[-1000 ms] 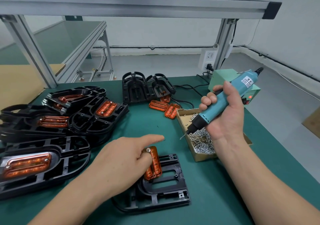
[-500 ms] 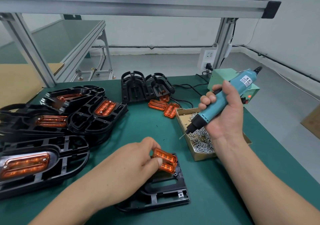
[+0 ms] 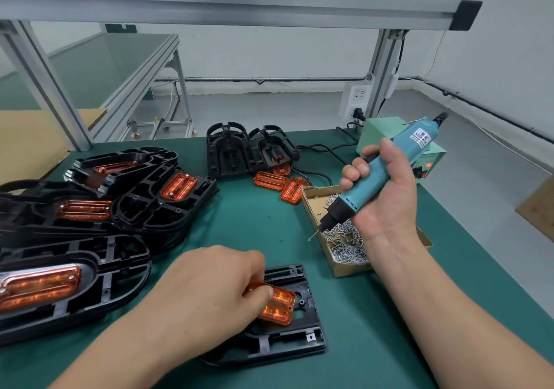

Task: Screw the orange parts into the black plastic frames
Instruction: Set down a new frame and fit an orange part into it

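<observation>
Beside screw box [image 3: 347, 268], right hand [image 3: 386, 199] tight around screwdriver [image 3: 392, 163]; left hand [image 3: 209, 283] around orange part [image 3: 278, 306]

My left grip [image 3: 209, 286] pinches an orange part [image 3: 277, 306] over the black frame [image 3: 287, 340] lying on the green surface [image 3: 254, 229], while my right grip [image 3: 386, 199] wraps the teal electric screwdriver [image 3: 389, 166], tilted with its bit pointing down-left above the cardboard box of screws [image 3: 349, 268] beside the frame.
</observation>
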Tool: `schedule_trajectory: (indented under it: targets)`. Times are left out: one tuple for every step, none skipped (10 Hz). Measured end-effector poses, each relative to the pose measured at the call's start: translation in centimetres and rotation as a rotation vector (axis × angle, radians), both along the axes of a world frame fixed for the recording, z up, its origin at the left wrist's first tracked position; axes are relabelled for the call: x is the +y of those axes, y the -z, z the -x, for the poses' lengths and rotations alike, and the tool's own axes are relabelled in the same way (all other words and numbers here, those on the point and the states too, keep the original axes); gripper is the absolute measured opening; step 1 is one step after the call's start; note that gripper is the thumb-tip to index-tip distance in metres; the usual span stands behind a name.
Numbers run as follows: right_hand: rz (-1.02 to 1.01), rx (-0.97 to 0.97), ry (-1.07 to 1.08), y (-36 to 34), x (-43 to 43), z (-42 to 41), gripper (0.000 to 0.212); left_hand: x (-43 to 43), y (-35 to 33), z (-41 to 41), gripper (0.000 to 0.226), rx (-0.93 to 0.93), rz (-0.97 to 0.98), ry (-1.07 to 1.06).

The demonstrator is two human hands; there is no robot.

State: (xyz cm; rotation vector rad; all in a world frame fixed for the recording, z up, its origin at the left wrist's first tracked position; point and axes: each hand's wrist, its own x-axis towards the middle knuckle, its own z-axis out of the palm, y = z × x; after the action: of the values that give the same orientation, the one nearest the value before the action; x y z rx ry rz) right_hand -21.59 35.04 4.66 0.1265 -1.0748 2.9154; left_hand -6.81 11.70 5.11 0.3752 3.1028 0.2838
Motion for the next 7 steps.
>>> schedule_trajectory:
  targets:
    - [0.000,-0.003,-0.001,0.0,0.0,0.0,0.022,-0.3,-0.1,0.0,0.031,-0.005,0.001,0.026]
    - [-0.003,-0.003,-0.001,0.0,0.0,0.1,0.022,-0.4,-0.1,0.1,0.024,-0.070,-0.112,0.033]
    - [-0.002,-0.006,-0.005,0.0,0.0,0.0,0.022,-0.4,0.1,0.3,0.020,-0.101,-0.150,0.047]
    - [0.000,-0.003,-0.003,0.0,0.1,0.0,0.023,-0.1,0.6,0.5,0.024,-0.060,-0.103,0.044]
    - [-0.003,-0.006,-0.004,0.0,0.0,-0.1,0.023,0.3,0.9,0.7,0.025,-0.039,-0.050,0.022]
    - [0.000,-0.011,-0.007,0.0,0.0,-0.1,0.023,0.6,1.1,0.8,0.021,-0.025,-0.063,-0.009]
    - [0.002,-0.012,-0.009,0.0,0.1,-0.1,0.023,0.8,1.1,0.9,0.020,-0.019,-0.080,-0.021]
